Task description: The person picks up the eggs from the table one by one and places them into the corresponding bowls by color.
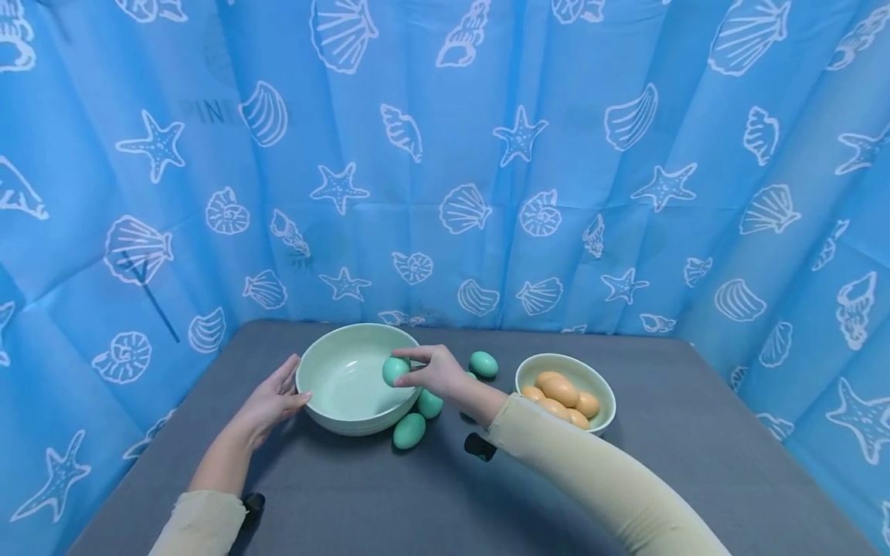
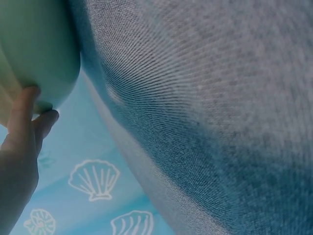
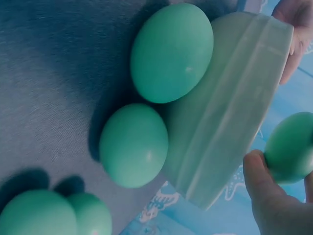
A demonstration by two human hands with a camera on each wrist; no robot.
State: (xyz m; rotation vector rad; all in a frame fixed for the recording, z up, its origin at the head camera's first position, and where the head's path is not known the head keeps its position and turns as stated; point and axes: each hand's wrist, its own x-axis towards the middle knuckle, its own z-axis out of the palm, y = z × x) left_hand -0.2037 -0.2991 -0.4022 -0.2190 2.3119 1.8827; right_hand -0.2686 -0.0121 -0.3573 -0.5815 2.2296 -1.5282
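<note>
A large pale green bowl (image 1: 348, 413) stands at the middle-left of the table. At its left side my left hand (image 1: 271, 398) touches the outer wall, thumb and fingers spread; the left wrist view shows its fingertips against the bowl (image 2: 41, 49). Above the bowl's right rim, my right hand (image 1: 436, 374) pinches a green egg (image 1: 396, 371) between thumb and fingers. Beside the bowl's right wall lie two green eggs (image 1: 409, 431) (image 3: 172, 53). Another green egg (image 1: 483, 364) lies farther back, and one more is partly hidden behind my right hand.
To the right stands a smaller pale bowl (image 1: 603, 384) holding several orange-tan eggs (image 1: 562, 391). A grey cloth (image 1: 334, 494) covers the table. A blue curtain (image 1: 431, 170) with white shell and starfish prints hangs behind and along the sides.
</note>
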